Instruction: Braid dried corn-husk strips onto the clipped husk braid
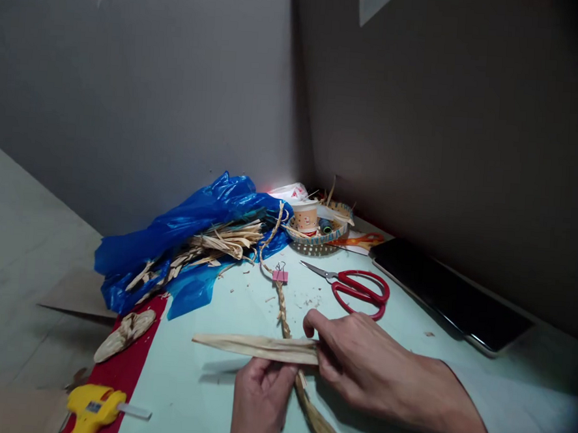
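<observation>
**Straw strip pinched between two hands over a braid**

Straw-coloured and flat, a dried leaf strip [256, 347] lies crosswise on the pale green table [409, 328], its free tip pointing left. The left hand [260, 404] comes up from the bottom edge, fingers curled closed on the strip's near edge from below. The right hand [359, 358] reaches in from the right, thumb and fingers pressed together on the strip's right end. A plaited braid [283, 314] passes under the strip between the hands and runs away toward a pink binder clip [280, 275].

Far left, a yellow glue gun [92, 408] sits at the table's corner beside a red band [131, 357]. A blue plastic bag [190, 230] holding more strips lies behind. Red scissors [358, 287] lie just beyond the right hand, a woven basket [317, 234] near the wall, a dark tablet [450, 295] along the right edge. Bare tabletop lies left of the strip.
</observation>
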Tool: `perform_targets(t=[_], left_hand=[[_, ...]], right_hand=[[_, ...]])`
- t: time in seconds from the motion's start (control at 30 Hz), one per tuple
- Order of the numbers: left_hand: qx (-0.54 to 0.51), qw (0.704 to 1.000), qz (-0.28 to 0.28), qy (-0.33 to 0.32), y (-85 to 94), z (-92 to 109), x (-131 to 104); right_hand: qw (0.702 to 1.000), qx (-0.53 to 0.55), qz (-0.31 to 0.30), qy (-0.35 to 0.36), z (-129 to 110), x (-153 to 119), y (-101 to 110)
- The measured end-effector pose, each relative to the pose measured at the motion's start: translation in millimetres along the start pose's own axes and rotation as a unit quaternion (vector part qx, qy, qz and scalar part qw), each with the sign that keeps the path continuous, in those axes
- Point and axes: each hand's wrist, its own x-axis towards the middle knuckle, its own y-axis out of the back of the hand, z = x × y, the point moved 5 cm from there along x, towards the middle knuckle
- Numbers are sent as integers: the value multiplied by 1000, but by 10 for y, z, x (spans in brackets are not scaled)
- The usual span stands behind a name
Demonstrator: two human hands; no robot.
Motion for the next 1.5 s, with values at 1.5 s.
perform_targets(t=[1.5], left_hand=[[29, 994, -50, 91, -21, -31, -44]], right_hand=[[899, 415, -131, -43, 248, 184, -69]])
